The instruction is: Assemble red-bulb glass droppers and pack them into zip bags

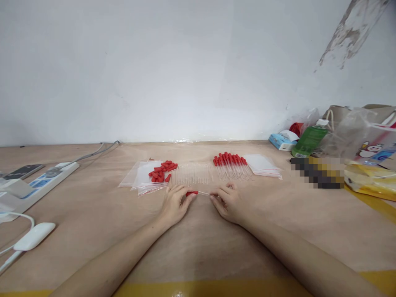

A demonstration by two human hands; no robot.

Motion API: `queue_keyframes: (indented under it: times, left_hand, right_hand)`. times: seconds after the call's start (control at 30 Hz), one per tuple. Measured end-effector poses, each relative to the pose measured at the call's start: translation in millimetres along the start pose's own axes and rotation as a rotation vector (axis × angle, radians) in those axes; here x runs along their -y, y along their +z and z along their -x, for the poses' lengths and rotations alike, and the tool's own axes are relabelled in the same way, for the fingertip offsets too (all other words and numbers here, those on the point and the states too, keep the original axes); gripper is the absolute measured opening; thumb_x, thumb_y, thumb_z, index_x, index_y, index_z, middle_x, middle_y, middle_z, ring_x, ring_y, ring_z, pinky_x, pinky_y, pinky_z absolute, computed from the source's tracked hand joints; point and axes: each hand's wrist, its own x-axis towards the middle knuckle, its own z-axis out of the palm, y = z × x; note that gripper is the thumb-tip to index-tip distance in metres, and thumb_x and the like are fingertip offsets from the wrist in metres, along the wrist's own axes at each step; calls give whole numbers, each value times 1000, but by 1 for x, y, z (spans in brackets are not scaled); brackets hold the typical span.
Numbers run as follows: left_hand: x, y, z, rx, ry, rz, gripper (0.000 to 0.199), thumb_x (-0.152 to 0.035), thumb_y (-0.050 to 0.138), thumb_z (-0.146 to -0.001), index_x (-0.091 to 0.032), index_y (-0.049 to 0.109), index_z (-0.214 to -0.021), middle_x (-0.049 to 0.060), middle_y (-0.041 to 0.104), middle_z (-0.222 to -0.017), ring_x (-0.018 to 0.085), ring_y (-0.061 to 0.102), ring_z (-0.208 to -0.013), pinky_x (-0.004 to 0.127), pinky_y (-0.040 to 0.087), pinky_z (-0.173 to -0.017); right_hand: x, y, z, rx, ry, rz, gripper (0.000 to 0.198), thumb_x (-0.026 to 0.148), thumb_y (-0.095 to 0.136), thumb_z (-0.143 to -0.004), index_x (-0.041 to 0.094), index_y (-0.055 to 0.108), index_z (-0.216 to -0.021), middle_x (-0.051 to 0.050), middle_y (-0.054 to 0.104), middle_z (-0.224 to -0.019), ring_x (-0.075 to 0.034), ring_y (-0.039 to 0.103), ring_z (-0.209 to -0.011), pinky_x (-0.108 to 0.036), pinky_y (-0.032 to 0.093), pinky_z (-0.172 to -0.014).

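Note:
My left hand [177,204] pinches a red rubber bulb [192,193] between thumb and fingers. From the bulb a thin clear glass tube [203,193] runs right, and its far end sits in the fingertips of my right hand [227,203]; together they look like a dropper. Behind my left hand lies a heap of loose red bulbs [159,173] on clear zip bags [144,177]. A row of bare glass tubes [192,173] lies beyond both hands. Behind my right hand, several droppers with red bulbs [230,160] are lined up side by side.
White zip bags [262,165] lie right of the droppers. A power strip [46,181], a phone [24,171] and a white plug [38,236] are at left. At right stand a green bottle [311,138], a tissue pack [282,141] and plastic bags [343,132]. A wall closes off the back.

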Motion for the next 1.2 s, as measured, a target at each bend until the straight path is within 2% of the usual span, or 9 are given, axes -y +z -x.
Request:
queue_keyframes:
  times: [0.13,0.23,0.33,0.6,0.83,1.2]
  left_hand:
    - [0,3,0,-2,-10,111,20,-32,45,-85,-22,61,-89,1,65,-85,16,56,-83,34,37,-80]
    - [2,8,1,14,-48,268,20,-32,44,-85,-19,59,-90,2,64,-86,14,57,-80,28,43,-72]
    - [4,11,2,18,-67,332,20,-32,46,-84,-18,59,-87,2,64,-81,14,58,-74,25,44,-67]
    - [3,7,5,102,19,339,18,-30,45,-84,-19,60,-83,2,62,-78,14,56,-73,25,44,-68]
    - [-2,4,7,178,103,237,20,-30,44,-85,-18,60,-83,2,58,-73,12,52,-65,23,41,-60]
    - [-4,3,10,175,174,229,21,-29,43,-85,-17,59,-85,4,58,-74,13,52,-67,24,41,-62]
  right_hand:
    - [1,1,1,-10,3,-31,16,23,42,-85,18,57,-84,-1,63,-74,-10,52,-60,-31,29,-76]
    - [3,1,1,11,-15,-58,16,23,41,-86,18,56,-81,0,62,-72,-10,50,-58,-30,29,-73]
    - [4,1,1,39,-26,-72,17,23,40,-86,18,56,-80,0,61,-70,-10,49,-58,-29,29,-71]
    - [-2,-6,-2,114,-98,-60,18,19,42,-86,21,60,-86,1,63,-74,-10,53,-65,-30,25,-73]
    - [6,-8,-3,67,-126,14,20,20,40,-86,21,60,-87,0,62,-75,-10,50,-63,-31,23,-71]
    - [14,1,-1,121,-76,16,19,18,40,-85,19,59,-81,1,60,-66,-10,43,-55,-30,20,-67]
